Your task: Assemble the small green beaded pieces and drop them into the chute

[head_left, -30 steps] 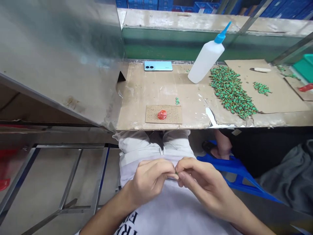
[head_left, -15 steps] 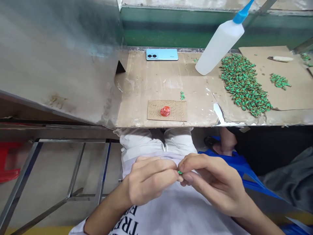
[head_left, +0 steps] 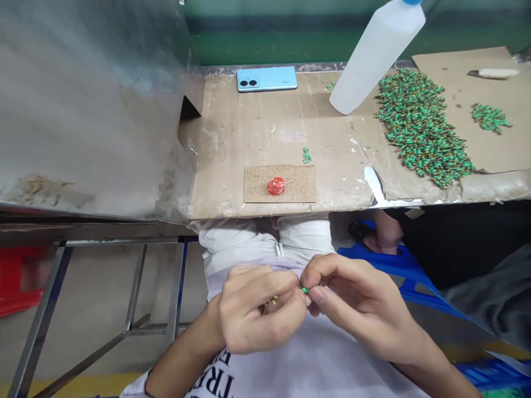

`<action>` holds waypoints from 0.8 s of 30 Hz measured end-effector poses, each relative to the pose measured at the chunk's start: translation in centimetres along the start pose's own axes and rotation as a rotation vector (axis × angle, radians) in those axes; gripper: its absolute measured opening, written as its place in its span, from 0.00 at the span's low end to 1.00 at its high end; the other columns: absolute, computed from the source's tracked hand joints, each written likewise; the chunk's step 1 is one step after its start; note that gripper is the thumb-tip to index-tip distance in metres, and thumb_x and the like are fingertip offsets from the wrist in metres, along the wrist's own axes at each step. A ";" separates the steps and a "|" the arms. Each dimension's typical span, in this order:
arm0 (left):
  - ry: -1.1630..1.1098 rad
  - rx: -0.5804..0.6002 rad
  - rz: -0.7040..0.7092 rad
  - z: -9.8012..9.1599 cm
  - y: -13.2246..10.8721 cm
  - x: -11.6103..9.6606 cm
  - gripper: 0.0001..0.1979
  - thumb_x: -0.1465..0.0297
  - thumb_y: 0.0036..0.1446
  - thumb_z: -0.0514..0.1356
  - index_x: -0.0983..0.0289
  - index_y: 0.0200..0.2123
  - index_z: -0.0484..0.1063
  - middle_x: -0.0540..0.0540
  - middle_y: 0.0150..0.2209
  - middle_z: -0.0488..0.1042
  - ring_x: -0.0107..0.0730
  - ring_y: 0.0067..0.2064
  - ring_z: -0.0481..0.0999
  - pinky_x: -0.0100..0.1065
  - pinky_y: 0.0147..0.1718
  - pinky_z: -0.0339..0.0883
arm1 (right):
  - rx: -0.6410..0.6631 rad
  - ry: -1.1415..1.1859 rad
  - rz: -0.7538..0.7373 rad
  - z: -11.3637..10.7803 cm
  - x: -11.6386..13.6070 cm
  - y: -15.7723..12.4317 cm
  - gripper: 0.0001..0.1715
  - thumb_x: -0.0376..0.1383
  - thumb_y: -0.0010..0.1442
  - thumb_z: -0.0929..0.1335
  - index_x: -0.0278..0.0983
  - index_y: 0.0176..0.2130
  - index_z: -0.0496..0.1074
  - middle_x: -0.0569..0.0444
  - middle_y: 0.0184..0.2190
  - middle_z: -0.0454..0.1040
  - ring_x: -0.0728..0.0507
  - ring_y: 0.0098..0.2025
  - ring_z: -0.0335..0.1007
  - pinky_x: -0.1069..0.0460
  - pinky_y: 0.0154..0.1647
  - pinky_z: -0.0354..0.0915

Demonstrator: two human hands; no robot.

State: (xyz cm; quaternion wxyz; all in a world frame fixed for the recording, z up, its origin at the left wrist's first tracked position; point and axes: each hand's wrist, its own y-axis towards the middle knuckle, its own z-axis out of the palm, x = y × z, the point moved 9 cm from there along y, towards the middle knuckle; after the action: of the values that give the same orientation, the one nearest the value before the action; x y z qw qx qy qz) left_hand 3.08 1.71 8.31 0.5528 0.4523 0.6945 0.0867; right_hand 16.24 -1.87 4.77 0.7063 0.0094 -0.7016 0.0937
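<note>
Above my lap, my left hand (head_left: 261, 309) and my right hand (head_left: 352, 301) meet fingertip to fingertip, pinching a tiny green piece (head_left: 305, 290) between them. Most of that piece is hidden by the fingers. Small yellow-tipped bits (head_left: 271, 300) show inside the curled fingers of my left hand. On the table ahead lies a cardboard pad (head_left: 298, 185) with a red translucent cap-like lump (head_left: 276, 186) on it. Just behind the pad is a little cluster of green pieces (head_left: 307, 155).
A large pile of green and gold pieces (head_left: 423, 127) lies at right, beside a smaller pile (head_left: 492, 118) and a white-handled tool (head_left: 493, 73). A tall white bottle (head_left: 375, 58) leans near a blue phone (head_left: 267, 78). A metal panel (head_left: 95, 110) stands left. Someone's foot (head_left: 384, 235) shows below.
The view has shifted slightly, so the table sits higher. My left fingers have parted a little, showing the yellow-tipped bits; both hands still pinch the green piece.
</note>
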 end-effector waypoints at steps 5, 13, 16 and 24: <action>0.010 0.003 -0.096 0.3 0.3 0.3 0.08 0.80 0.67 0.61 0.62 0.36 0.74 0.49 0.29 0.77 0.22 0.20 0.62 0.31 0.20 0.57 | 0.009 0.154 0.118 -0.3 -0.6 0.3 0.04 0.37 0.74 0.69 0.41 0.42 0.74 0.58 0.32 0.76 0.52 0.30 0.71 0.58 0.31 0.69; 0.045 0.035 -0.120 0.8 0.8 0.5 0.07 0.78 0.67 0.63 0.62 0.37 0.75 0.48 0.29 0.78 0.22 0.20 0.61 0.31 0.20 0.57 | 0.020 0.276 0.210 -0.8 -1.1 0.7 0.05 0.36 0.71 0.71 0.38 0.40 0.75 0.58 0.28 0.78 0.53 0.26 0.72 0.59 0.28 0.67; 0.005 0.052 -0.068 0.9 1.2 0.7 0.08 0.79 0.69 0.62 0.63 0.37 0.75 0.50 0.33 0.81 0.21 0.21 0.65 0.29 0.22 0.59 | 0.021 0.312 0.231 -1.0 -1.4 0.9 0.06 0.37 0.70 0.72 0.37 0.39 0.74 0.57 0.27 0.79 0.53 0.24 0.73 0.59 0.27 0.67; -0.362 -0.052 -0.232 2.0 2.3 3.9 0.06 0.73 0.69 0.66 0.65 0.36 0.76 0.52 0.27 0.82 0.27 0.28 0.83 0.22 0.27 0.75 | 0.067 0.340 0.265 -1.7 -1.5 1.2 0.08 0.39 0.68 0.73 0.37 0.40 0.74 0.56 0.24 0.80 0.51 0.21 0.75 0.59 0.22 0.69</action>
State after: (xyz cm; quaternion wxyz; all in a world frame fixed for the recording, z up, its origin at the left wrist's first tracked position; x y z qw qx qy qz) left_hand 6.11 5.08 6.33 0.6863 0.3632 0.6287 -0.0425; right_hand 17.73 -0.63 3.08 0.7952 -0.0755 -0.5641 0.2093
